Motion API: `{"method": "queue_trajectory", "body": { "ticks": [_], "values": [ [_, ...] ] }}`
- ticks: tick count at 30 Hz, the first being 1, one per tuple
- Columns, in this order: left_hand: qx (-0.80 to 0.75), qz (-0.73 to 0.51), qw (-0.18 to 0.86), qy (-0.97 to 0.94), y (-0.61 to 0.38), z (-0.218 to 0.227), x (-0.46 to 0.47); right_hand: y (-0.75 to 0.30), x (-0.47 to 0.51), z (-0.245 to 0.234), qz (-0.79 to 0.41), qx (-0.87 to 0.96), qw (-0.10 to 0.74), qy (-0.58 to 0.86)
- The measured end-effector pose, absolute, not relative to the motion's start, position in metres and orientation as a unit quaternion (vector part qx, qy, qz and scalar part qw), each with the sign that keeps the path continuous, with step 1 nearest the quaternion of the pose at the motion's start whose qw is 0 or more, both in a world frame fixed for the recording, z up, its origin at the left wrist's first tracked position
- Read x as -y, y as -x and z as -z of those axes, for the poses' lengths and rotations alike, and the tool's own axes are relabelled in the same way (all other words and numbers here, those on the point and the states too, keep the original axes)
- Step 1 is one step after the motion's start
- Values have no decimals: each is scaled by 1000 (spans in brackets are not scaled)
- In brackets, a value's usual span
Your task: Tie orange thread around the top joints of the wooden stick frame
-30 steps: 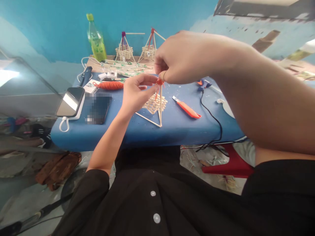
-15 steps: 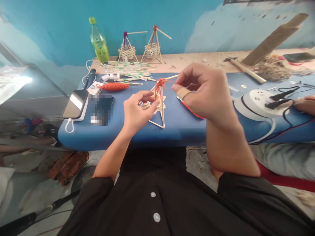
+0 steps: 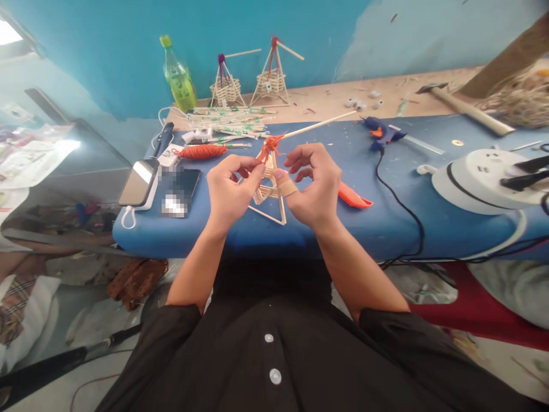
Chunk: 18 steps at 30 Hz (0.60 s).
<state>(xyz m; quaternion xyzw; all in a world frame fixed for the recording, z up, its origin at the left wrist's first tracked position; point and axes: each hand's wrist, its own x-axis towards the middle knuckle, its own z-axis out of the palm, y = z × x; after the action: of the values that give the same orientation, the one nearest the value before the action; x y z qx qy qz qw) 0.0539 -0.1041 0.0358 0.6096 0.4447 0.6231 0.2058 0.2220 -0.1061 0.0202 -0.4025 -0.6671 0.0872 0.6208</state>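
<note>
A small model of thin wooden sticks [image 3: 271, 191] stands on the blue table [image 3: 300, 229], bound at its top with orange thread [image 3: 269, 146]. A long stick [image 3: 319, 123] juts from that knot to the upper right. My left hand [image 3: 229, 191] pinches the model's left side just under the thread. My right hand [image 3: 311, 186], with a bandage on the thumb, is curled round the model's right side, thumb pressed on a stick.
An orange utility knife [image 3: 354, 197] lies just right of my right hand. A blue glue gun [image 3: 381, 131] with a black cord, a white power reel [image 3: 480, 180], an orange thread spool [image 3: 199, 151], two phones [image 3: 139, 183], loose sticks, a green bottle [image 3: 178, 74] and two finished models [image 3: 246, 83] surround it.
My right hand has come down from above the knot and closed on the model's right side. The view has swung right, showing the glue gun and power reel.
</note>
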Motion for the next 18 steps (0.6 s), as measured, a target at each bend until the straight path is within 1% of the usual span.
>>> {"method": "queue_trajectory", "body": {
  "ticks": [4, 11, 14, 18],
  "values": [
    [-433, -622, 291, -584, -50, -38, 100, -210, 104, -18, -42, 667, 630, 396],
    [-384, -645, 375, -544, -48, -46, 89, -197, 94, -15, 2, 646, 625, 439],
    [-382, -640, 370, -554, -46, -51, 85, -198, 91, -14, 28, 648, 625, 434],
    [-396, -625, 327, -587, -44, -58, 85, -203, 88, -19, 54, 674, 630, 382]
  ]
}}
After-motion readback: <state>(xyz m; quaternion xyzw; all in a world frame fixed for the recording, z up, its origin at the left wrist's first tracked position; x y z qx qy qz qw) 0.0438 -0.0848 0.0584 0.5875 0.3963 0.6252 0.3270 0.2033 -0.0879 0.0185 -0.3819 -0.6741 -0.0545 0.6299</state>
